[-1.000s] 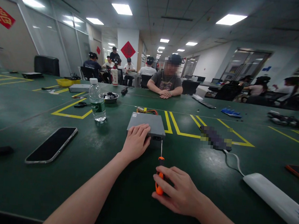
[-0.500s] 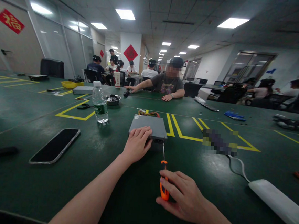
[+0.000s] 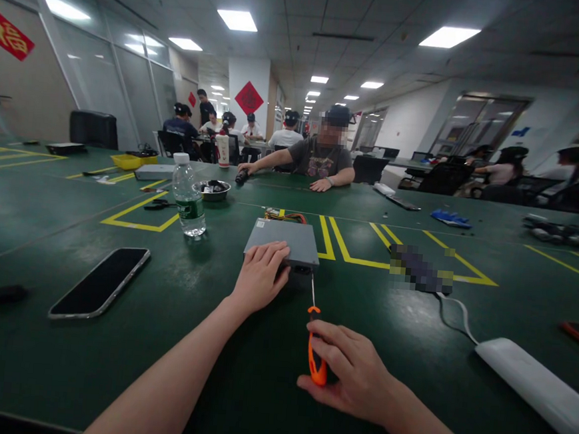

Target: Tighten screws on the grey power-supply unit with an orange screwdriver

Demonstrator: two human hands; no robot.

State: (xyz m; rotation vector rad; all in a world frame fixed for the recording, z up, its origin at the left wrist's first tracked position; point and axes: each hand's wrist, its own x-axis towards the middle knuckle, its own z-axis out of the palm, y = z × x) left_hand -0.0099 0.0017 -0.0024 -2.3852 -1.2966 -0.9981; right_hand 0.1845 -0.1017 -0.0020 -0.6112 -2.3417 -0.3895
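A grey metal computer power supply lies flat on the green table, its power socket side towards me and a bundle of coloured wires behind it. My left hand grips its near left part, fingers over the top and thumb by the front face. In my right hand is an orange and black screwdriver, held by the handle between thumb and fingers. Its thin shaft points away from me, and the tip meets the near right corner of the power supply's front face; the screw itself is too small to make out.
Left of the power supply stand a water bottle and a metal bowl of small parts. A phone lies nearer me. On the right are a white power strip and blue gloves. A co-worker sits opposite.
The whole view has shifted slightly. My hands keep their grips, with the screwdriver tip still at the power supply's corner. The co-worker's hand across the table has closed around a dark object.
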